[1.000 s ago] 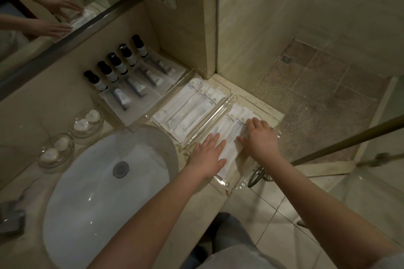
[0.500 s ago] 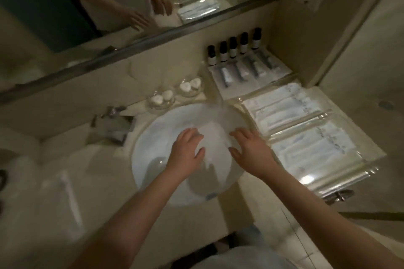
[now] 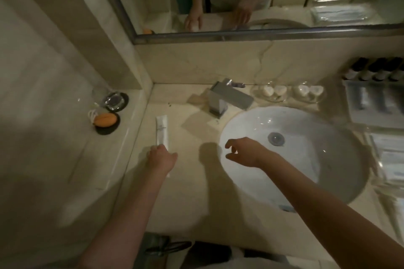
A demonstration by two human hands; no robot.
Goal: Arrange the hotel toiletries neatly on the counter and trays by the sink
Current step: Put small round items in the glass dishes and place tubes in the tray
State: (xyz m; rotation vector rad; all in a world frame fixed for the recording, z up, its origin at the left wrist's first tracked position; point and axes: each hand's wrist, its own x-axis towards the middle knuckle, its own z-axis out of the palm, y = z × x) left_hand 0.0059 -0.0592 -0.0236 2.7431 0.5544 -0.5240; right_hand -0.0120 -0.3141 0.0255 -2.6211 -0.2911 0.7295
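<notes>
A white sachet (image 3: 162, 131) lies on the counter (image 3: 192, 181) left of the sink (image 3: 306, 159); the left hand (image 3: 161, 159) closes over its near end. The right hand (image 3: 244, 152) hangs over the basin rim, fingers loosely spread, empty. Half a second ago both hands hovered over the basin.

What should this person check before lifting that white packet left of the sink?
1. Left hand on the white packet: ok, it covers the packet's near end.
2. Grip closed on it: cannot tell.
3. Right hand free: ok, open and empty over the sink.
4. Packet clear of the faucet: ok, well apart.
5. Room in the trays at right: cannot tell, blurred and cut off.
</notes>
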